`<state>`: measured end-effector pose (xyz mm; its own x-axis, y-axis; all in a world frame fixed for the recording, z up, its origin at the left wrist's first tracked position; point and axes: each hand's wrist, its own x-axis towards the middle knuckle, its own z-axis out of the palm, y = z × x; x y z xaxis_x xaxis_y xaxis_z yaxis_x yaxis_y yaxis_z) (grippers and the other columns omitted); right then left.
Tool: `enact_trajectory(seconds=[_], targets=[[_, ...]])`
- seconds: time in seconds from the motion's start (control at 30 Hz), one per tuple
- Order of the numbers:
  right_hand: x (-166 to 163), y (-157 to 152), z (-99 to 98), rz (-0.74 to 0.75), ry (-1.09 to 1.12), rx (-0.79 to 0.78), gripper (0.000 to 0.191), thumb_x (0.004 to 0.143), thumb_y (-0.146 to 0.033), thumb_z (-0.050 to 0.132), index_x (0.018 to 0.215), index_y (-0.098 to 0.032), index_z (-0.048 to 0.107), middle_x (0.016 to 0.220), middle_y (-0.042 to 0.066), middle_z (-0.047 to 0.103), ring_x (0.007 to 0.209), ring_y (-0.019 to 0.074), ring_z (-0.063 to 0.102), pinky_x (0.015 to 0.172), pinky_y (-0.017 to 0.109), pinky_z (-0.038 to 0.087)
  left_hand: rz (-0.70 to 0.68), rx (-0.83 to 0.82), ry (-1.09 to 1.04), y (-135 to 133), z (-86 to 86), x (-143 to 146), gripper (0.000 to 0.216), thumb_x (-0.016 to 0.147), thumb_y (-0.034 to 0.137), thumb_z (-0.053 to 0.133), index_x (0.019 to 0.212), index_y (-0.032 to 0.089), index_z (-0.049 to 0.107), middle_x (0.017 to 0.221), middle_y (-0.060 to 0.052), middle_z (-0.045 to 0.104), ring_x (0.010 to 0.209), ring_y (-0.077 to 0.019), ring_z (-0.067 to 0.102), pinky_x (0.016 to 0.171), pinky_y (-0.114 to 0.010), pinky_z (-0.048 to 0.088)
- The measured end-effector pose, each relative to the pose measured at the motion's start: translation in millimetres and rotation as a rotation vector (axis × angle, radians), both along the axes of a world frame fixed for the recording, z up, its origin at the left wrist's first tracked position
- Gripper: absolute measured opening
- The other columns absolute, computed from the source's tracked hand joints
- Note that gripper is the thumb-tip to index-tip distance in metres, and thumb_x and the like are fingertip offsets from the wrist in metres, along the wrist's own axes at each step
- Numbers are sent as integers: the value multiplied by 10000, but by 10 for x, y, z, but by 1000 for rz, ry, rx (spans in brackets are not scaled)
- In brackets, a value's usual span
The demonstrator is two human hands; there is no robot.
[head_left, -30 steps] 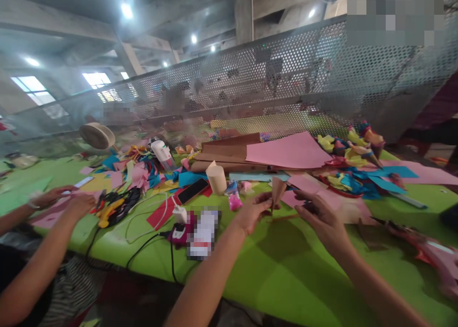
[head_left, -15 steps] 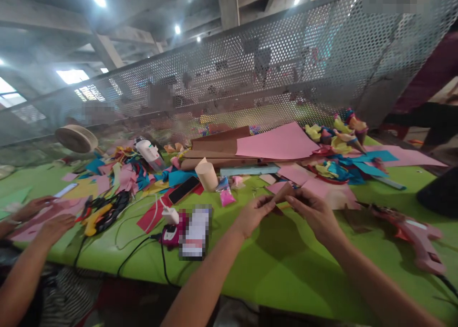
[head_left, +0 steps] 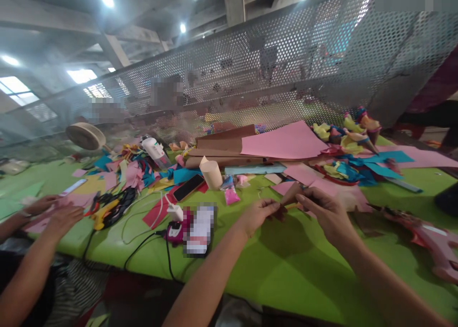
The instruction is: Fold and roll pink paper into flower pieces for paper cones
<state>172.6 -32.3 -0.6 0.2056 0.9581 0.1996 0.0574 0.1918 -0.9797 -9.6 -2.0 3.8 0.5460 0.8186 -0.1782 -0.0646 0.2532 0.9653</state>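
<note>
Both my hands meet over the green table (head_left: 286,270) and pinch one small brown paper cone (head_left: 289,194) between them. My left hand (head_left: 256,215) grips its lower end with closed fingers. My right hand (head_left: 325,213) closes on its upper end from the right. The cone lies tilted, close above the table. Pink paper sheets (head_left: 282,141) and a pile of coloured scraps (head_left: 343,169) lie just beyond my hands.
A pink glue gun (head_left: 429,241) lies at the right. Left of my hands are a cream paper roll (head_left: 212,173), a phone (head_left: 188,187), cables and a yellow tool (head_left: 107,208). Another person's hands (head_left: 57,212) work at the far left. A perforated metal screen (head_left: 286,69) backs the table.
The cone stood upright in my left hand a second ago; now both hands hold it tilted and lower. The view shifted slightly.
</note>
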Motion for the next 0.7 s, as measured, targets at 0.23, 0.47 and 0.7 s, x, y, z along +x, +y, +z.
enact_trajectory(seconds=[0.23,0.47,0.7], targets=[[33,-21,-22,5,-117,18,363,763,-574,669,699,-218,630,659,-6,508,633,154,451,561,274,358,-35,70,109,40,-85,-41,388,745,518,694,836,143,737,612,-28,648,612,-135,547,655,-266,380],[87,111,-295,-13,-313,-97,382,676,-589,661,792,-228,710,705,50,672,640,235,580,561,319,423,559,554,385,270,99,-353,225,813,271,626,1022,207,679,993,-75,706,955,-232,625,893,-360,451],[124,179,-400,0,-519,-56,354,700,-517,591,940,-275,687,691,48,709,603,286,645,529,354,449,1255,701,692,720,168,-778,856,647,206,761,1404,195,361,1410,-170,474,1343,-324,416,1115,-427,295]])
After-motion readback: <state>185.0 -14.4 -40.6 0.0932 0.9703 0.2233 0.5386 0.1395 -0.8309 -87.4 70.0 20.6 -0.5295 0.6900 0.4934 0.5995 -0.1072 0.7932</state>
